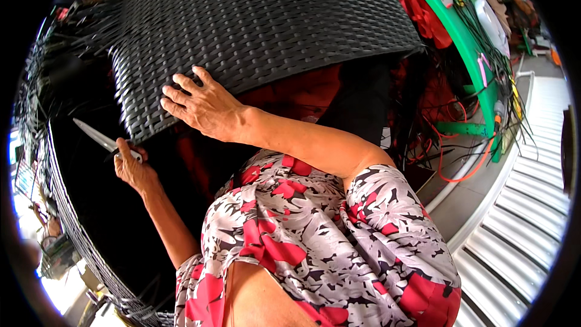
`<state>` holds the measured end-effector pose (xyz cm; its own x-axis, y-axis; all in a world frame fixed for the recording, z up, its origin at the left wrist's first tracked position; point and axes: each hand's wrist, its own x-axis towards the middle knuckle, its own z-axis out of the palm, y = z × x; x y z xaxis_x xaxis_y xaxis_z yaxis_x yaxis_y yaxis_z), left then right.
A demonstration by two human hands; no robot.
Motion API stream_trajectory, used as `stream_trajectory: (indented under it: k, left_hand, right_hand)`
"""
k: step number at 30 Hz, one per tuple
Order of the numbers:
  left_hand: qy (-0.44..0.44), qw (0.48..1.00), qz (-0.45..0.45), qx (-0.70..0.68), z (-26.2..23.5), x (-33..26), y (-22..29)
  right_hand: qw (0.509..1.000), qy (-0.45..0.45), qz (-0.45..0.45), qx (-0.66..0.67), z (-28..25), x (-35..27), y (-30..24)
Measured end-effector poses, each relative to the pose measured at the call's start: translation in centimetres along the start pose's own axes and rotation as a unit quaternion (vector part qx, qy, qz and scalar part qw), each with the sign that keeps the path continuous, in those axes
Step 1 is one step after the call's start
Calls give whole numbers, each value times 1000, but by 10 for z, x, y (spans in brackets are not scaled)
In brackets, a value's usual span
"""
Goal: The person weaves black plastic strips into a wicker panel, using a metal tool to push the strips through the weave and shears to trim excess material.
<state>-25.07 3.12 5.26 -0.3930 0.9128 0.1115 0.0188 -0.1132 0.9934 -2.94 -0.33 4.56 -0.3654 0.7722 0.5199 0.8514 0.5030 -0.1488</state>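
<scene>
My left hand (134,168), at the left below the panel's corner, is closed round the handle of a knife (97,134). The pointed steel blade aims up and to the left, and a pale piece of handle shows beside my fingers. A panel woven from flat black plastic strips (260,21) spans the upper middle. Across its near left part lies my right hand (203,106), palm down with fingers spread, touching the weave near the front edge. Loose black strips (91,24) stick out along the panel's left side.
A green frame (466,42) curves down on the right, with cables and an orange cord (460,178) beside it. White corrugated sheeting (514,218) lies at the right. A dark woven rim (72,224) bends along the left. Red material (290,94) shows under the panel.
</scene>
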Motion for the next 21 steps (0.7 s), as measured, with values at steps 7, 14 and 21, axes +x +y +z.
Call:
stream_trajectory:
  k: [7,14,21]
  left_hand:
    - [-18,1000,-1,-16,-5,-9,2]
    - [69,990,-14,121,-3,-10,5]
    - [66,989,-12,131,-29,16,-7]
  right_hand:
    - [995,16,90,-49,-39,-72,45]
    - [961,67,262,-65,-92,-151,104]
    - [714,423,557,-20,-113,-246,185]
